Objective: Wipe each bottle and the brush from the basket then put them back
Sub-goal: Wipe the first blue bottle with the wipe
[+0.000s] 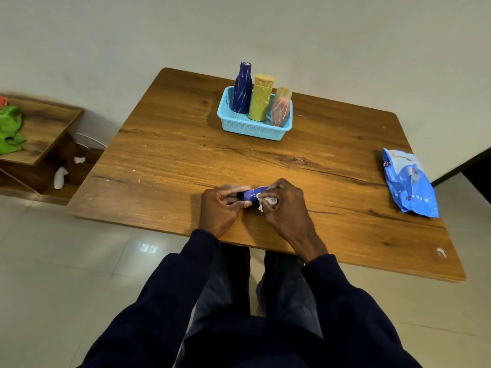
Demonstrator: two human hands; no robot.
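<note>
A light blue basket (252, 128) stands at the far middle of the wooden table (186, 144). In it stand a dark blue bottle (242, 88), a yellow bottle (261, 98) and a pink bottle (280, 108). Near the table's front edge my left hand (221, 207) grips one end of a small purple object (252, 194) that lies sideways; I cannot tell whether it is a bottle or the brush. My right hand (283, 205) holds a crumpled white wipe (268, 201) against its other end. Most of the purple object is hidden by my fingers.
A blue wipes packet (409, 181) lies at the table's right edge. To the left stands a low wooden shelf (45, 128) with a green cloth (10, 128) on top and white crumpled pieces (60, 176) below. The floor is tiled.
</note>
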